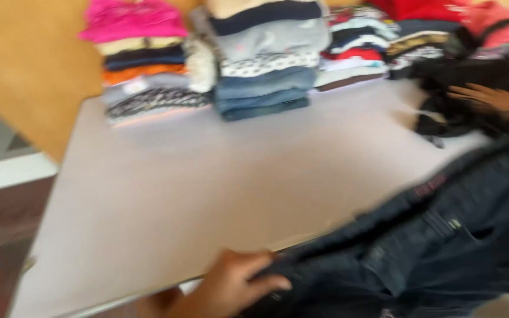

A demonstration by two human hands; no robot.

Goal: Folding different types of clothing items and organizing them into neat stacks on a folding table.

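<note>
On the pale table [166, 188], three stacks of folded clothes [260, 59] line the far edge. One pair of dark jeans [431, 235] drapes over the near right corner; the left hand [231, 285] grips its waistband. The right hand [493, 101] rests fingers-spread on a black garment [472, 94].

Folded stacks [266, 59] at table's [178, 188] 12 o'clock edge; jeans [431, 247] at 5 o'clock; loose garment [472, 100] at 2 o'clock.
</note>
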